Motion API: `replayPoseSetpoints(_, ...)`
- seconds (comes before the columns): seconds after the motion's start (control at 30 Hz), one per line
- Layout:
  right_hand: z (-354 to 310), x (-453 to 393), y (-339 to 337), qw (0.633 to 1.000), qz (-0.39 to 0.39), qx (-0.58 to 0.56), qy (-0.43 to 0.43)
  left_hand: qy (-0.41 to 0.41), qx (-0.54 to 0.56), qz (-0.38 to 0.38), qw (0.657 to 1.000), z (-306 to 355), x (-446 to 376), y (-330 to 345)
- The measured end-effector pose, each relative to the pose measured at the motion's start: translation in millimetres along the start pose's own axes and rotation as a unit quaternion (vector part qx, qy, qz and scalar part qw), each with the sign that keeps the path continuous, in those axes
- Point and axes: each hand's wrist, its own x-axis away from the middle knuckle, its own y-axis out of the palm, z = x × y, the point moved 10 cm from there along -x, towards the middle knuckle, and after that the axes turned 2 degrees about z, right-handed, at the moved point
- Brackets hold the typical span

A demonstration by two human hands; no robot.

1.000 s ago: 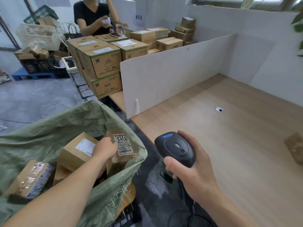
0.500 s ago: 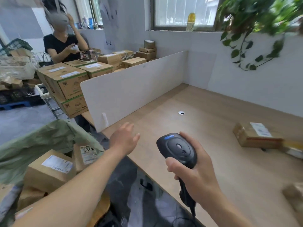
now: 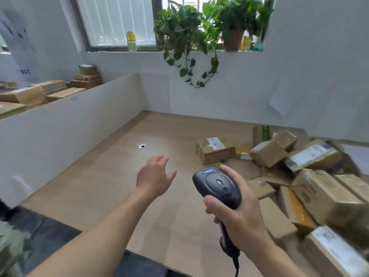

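Left hand (image 3: 154,174), empty with fingers spread, has swung to frame centre toward the boxes (image 3: 214,150) at right for the next scan; right hand (image 3: 239,214) still grips scanner (image 3: 216,186).

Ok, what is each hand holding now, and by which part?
The right-hand grip holds the black plastic handheld barcode scanner by its handle, below the head. The left-hand grip holds nothing.

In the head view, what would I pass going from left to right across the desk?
Divider → desk hole → left hand → scanner → pile of boxes
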Motion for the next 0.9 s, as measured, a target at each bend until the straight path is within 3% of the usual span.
replayPoseSetpoints(0.2, 16, -14, -67, 0.996, 0.081, 0.007, 0.028, 0.093, 0.001, -0.04, 0.995, 87, -40, 53)
replayPoseSetpoints(0.43, 45, -63, -109, 0.984, 0.167, 0.034, 0.051, 0.169, -0.008, -0.088, 0.982, 141, -119, 129)
replayPoseSetpoints(0.7, 80, -143, -124, 0.967, 0.223, 0.077, 0.091, 0.21, -0.058, -0.152, 0.964, 157, -233, 230)
replayPoseSetpoints(0.9, 118, -181, -125, 0.956, 0.247, 0.064, 0.142, 0.186, -0.076, -0.209, 0.957, 147, -302, 304)
